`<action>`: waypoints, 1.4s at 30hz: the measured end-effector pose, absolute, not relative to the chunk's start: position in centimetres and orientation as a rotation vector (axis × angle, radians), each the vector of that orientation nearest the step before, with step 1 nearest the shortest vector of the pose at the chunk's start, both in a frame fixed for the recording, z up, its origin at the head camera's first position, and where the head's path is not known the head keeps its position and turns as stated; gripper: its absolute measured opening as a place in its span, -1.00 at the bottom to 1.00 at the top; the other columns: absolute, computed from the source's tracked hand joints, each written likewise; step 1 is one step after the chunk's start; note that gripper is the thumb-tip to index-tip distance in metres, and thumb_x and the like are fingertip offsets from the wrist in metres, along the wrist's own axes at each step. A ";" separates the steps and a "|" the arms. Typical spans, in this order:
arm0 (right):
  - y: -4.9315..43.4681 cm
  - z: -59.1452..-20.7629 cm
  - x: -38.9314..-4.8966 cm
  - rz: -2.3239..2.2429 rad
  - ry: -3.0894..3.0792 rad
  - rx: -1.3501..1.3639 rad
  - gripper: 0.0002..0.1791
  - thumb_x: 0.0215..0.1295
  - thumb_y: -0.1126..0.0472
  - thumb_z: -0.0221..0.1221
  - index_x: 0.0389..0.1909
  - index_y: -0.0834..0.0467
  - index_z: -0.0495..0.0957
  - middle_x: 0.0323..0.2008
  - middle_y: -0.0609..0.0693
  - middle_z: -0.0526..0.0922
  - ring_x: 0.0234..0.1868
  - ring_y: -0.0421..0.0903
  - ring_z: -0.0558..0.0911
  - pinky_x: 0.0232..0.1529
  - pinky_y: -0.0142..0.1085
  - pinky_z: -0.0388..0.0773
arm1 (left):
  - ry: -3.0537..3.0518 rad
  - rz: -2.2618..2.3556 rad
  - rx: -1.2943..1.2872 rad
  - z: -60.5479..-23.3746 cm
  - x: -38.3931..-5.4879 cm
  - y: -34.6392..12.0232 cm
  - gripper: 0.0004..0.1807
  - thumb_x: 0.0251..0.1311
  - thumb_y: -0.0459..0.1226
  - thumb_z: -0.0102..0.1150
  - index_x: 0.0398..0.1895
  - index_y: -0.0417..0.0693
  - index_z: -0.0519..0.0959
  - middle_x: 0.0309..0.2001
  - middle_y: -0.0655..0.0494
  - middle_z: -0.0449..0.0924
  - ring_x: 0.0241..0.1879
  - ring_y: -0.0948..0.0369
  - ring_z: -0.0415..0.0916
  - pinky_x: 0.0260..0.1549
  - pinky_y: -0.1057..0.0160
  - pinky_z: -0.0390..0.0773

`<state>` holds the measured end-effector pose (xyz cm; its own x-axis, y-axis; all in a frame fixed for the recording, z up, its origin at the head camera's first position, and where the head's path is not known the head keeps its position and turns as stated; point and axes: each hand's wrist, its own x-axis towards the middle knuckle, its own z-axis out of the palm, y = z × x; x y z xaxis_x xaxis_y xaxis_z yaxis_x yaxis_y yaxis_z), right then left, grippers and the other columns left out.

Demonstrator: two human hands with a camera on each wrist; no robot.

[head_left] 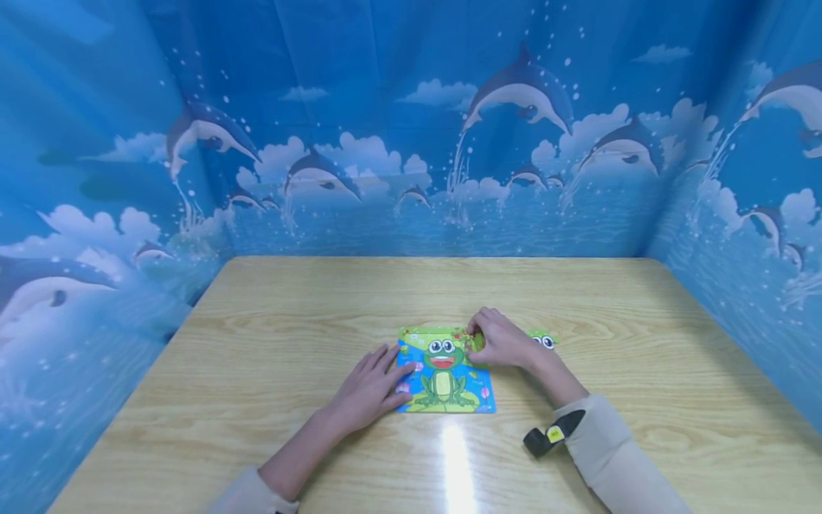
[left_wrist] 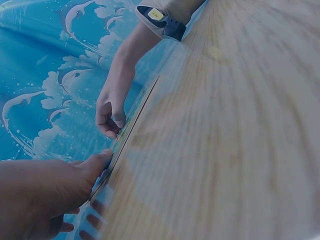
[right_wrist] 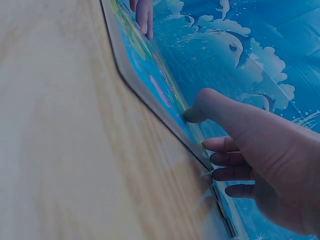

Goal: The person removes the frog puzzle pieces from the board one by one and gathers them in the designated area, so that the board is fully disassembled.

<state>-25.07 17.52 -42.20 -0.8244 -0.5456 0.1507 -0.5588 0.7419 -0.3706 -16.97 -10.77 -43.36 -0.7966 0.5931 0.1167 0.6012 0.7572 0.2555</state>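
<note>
Frog board [head_left: 444,389] lies flat on the bench [head_left: 308,307], the left hand [head_left: 366,392] resting loosely spread fingers on its left edge. Right hand [head_left: 504,341] bends its fingers over the upper right corner; whether they pinch anything I cannot tell

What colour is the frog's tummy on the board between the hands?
The frog's tummy is pale yellow-green; it shows best in the head view.

Wood-grain table [head_left: 289,300], frog board [head_left: 444,378] on it, perhaps a frog card [head_left: 544,341]
</note>
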 end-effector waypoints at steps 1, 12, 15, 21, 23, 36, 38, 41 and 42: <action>17.5 -42.2 -25.1 0.629 -2.900 0.923 -0.56 -0.14 0.01 0.29 -0.25 0.17 0.47 -0.29 -0.09 0.38 -0.27 -0.14 0.36 -0.23 -0.28 0.41 | -2.920 -0.438 -0.991 -43.3 -17.0 -10.8 -0.44 0.29 0.09 -0.12 0.31 0.13 0.28 0.37 -0.18 -0.01 0.33 -0.14 -0.10 0.21 -0.13 -0.01; 17.5 -41.9 -25.0 0.732 -2.898 0.941 -0.63 -0.13 0.04 0.32 -0.31 0.13 0.48 -0.31 -0.10 0.41 -0.27 -0.15 0.37 -0.25 -0.28 0.42 | -2.927 -0.432 -0.987 -43.3 -17.0 -10.7 -0.44 0.30 0.09 -0.12 0.31 0.13 0.28 0.37 -0.18 -0.01 0.33 -0.14 -0.10 0.21 -0.14 0.01; 17.5 -41.8 -25.0 0.786 -2.901 0.943 -0.63 -0.12 0.07 0.33 -0.29 0.14 0.48 -0.32 -0.10 0.42 -0.28 -0.15 0.38 -0.25 -0.28 0.43 | -2.931 -0.435 -0.984 -43.3 -17.0 -10.7 -0.43 0.29 0.09 -0.12 0.31 0.13 0.28 0.37 -0.18 -0.01 0.33 -0.14 -0.10 0.21 -0.13 0.00; 17.5 -41.6 -24.9 0.720 -2.906 0.947 -0.57 -0.08 0.03 0.33 -0.22 0.18 0.51 -0.31 -0.10 0.43 -0.27 -0.16 0.40 -0.20 -0.27 0.45 | -2.936 -0.450 -0.985 -43.3 -17.0 -10.7 -0.43 0.29 0.09 -0.12 0.31 0.12 0.28 0.37 -0.18 -0.02 0.33 -0.14 -0.11 0.21 -0.14 -0.01; 17.5 -41.5 -24.8 0.680 -2.897 0.959 -0.57 -0.08 0.02 0.32 -0.21 0.19 0.52 -0.31 -0.10 0.43 -0.27 -0.16 0.40 -0.20 -0.26 0.44 | -2.935 -0.455 -0.986 -43.3 -17.0 -10.7 -0.44 0.29 0.09 -0.11 0.31 0.12 0.28 0.37 -0.18 -0.02 0.33 -0.14 -0.11 0.21 -0.14 -0.01; 16.8 -42.0 -24.6 0.580 -2.855 0.925 -0.54 -0.13 0.01 0.26 -0.23 0.21 0.50 -0.30 -0.07 0.42 -0.27 -0.13 0.39 -0.19 -0.25 0.41 | -2.918 -0.440 -0.991 -43.4 -17.0 -10.7 -0.43 0.29 0.09 -0.10 0.31 0.10 0.29 0.36 -0.20 0.01 0.32 -0.15 -0.08 0.20 -0.15 0.02; 16.8 -42.1 -24.6 0.591 -2.860 0.916 -0.54 -0.12 0.01 0.25 -0.23 0.21 0.49 -0.30 -0.07 0.42 -0.26 -0.13 0.38 -0.18 -0.24 0.41 | -2.916 -0.434 -0.990 -43.4 -17.0 -10.7 -0.43 0.29 0.09 -0.11 0.31 0.10 0.29 0.36 -0.20 0.01 0.32 -0.15 -0.08 0.20 -0.15 0.02; 16.8 -42.1 -24.6 0.594 -2.861 0.910 -0.54 -0.13 0.00 0.25 -0.22 0.21 0.48 -0.29 -0.06 0.41 -0.26 -0.12 0.38 -0.17 -0.23 0.41 | -2.921 -0.425 -0.986 -43.4 -17.0 -10.7 -0.43 0.29 0.09 -0.12 0.31 0.11 0.28 0.36 -0.18 0.01 0.32 -0.14 -0.09 0.21 -0.14 0.00; 16.8 -42.1 -24.6 0.597 -2.861 0.908 -0.54 -0.13 0.00 0.25 -0.22 0.21 0.47 -0.29 -0.06 0.41 -0.26 -0.12 0.38 -0.17 -0.23 0.41 | -2.922 -0.425 -0.985 -43.4 -17.0 -10.7 -0.43 0.29 0.09 -0.12 0.31 0.10 0.28 0.36 -0.18 0.01 0.32 -0.14 -0.09 0.21 -0.14 0.00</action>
